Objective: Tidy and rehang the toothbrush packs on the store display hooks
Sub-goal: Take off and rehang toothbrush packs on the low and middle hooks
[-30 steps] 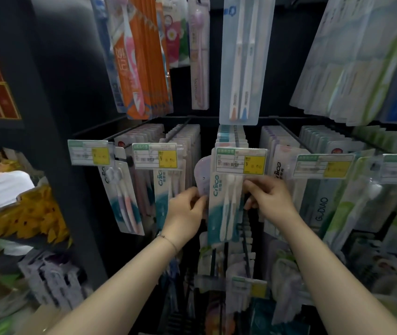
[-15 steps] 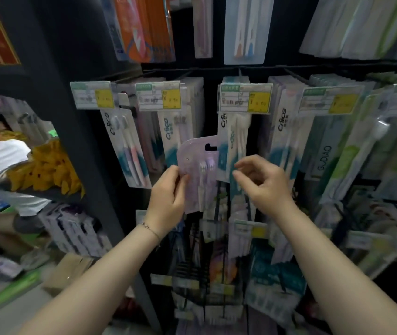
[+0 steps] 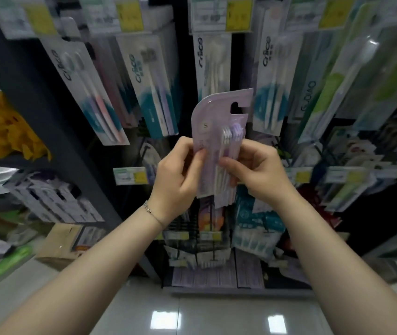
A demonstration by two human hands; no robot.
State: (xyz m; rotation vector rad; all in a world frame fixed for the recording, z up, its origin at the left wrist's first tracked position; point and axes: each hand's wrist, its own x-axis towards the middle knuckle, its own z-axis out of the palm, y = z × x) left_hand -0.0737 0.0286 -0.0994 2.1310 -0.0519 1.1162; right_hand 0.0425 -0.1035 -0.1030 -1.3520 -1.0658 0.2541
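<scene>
I hold a small stack of lilac toothbrush packs [image 3: 213,117] upright in front of the display, off any hook, with the hanging slot at the top right. My left hand [image 3: 180,175] grips the stack's left edge, thumb on the front. My right hand [image 3: 255,170] grips its right side, thumb across the front. Behind the stack, white and teal toothbrush packs [image 3: 213,66] hang on a hook in the middle row, with similar packs [image 3: 153,93] to the left and more white and teal packs [image 3: 272,76] to the right.
Price tags [image 3: 219,14] cap the hooks above. Green packs [image 3: 337,81] hang at the right. A lower row with price tags [image 3: 132,175] and teal packs [image 3: 258,221] sits under my hands. A dark shelf post [image 3: 54,131] stands left. Tiled floor [image 3: 192,310] lies below.
My view has tilted down. The right hand, empty half a second ago, now grips the lilac packs together with the left, and the stack sits lower against the display.
</scene>
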